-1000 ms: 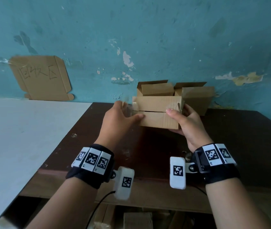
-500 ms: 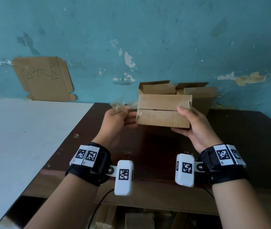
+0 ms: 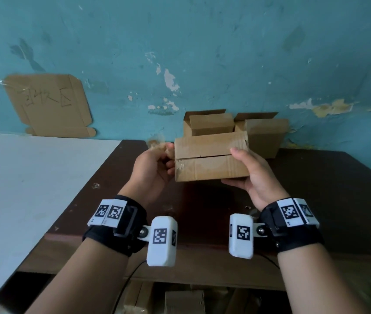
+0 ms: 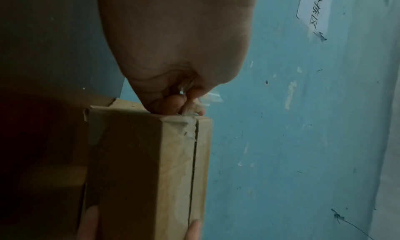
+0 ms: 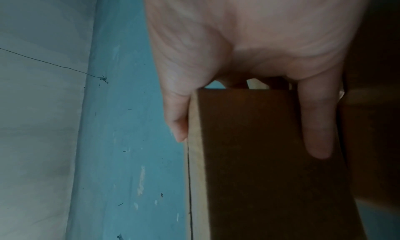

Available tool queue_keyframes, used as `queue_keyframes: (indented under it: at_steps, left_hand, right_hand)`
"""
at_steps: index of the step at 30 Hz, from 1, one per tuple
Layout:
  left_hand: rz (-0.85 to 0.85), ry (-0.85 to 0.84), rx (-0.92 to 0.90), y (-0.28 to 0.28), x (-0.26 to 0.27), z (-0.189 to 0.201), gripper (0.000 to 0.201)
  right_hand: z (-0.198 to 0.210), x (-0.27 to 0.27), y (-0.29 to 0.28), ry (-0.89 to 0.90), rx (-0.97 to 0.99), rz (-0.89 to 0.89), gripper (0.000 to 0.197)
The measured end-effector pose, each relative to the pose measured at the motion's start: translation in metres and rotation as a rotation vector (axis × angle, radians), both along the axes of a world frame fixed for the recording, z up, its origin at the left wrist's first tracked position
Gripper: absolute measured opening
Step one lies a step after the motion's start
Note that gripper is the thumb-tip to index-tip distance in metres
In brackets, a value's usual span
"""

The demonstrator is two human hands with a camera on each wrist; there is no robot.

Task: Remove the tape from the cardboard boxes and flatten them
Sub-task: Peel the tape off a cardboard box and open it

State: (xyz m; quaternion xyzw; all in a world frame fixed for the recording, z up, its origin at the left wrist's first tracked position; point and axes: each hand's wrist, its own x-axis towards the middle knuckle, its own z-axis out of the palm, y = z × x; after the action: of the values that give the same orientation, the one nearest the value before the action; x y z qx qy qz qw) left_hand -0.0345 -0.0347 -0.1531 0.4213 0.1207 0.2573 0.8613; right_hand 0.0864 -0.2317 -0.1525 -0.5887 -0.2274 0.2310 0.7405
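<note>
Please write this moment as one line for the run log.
left hand: pinches tape at box end | right hand: holds cardboard box above table | flaps: closed

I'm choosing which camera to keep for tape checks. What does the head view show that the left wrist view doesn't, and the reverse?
Only the head view shows both wrists, the dark table and two open boxes by the wall. Only the left wrist view shows clear tape crumpled between the left hand's fingers and glossy residue along the seam. Both show the held box, its flaps closed, with the right hand gripping the far end.
</note>
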Motion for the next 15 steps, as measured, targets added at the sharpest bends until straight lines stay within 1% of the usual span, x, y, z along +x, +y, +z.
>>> queue_keyframes:
  at_steps: [3, 6, 9, 12, 15]
  left_hand:
    - [-0.048, -0.042, 0.02, -0.003, 0.0, 0.0, 0.026]
    - [-0.114, -0.073, 0.133, 0.0, -0.003, 0.0, 0.014]
    - [-0.19, -0.095, 0.247, 0.005, -0.002, -0.002, 0.012]
    - [-0.177, -0.057, 0.435, 0.008, 0.001, -0.007, 0.019]
    - [-0.093, -0.039, 0.463, 0.005, 0.004, -0.011, 0.033]
  right_hand:
    - [0.003, -0.003, -0.003, -0.01, -0.014, -0.01, 0.056]
    - [0.004, -0.002, -0.005, -0.017, -0.021, -0.038, 0.051]
    - [0.004, 0.0, -0.006, -0.005, 0.005, -0.072, 0.041]
    - [0.002, 0.001, -0.007, 0.015, 0.033, -0.07, 0.036]
    - [0.002, 0.0, -0.007, 0.009, 0.041, -0.096, 0.03]
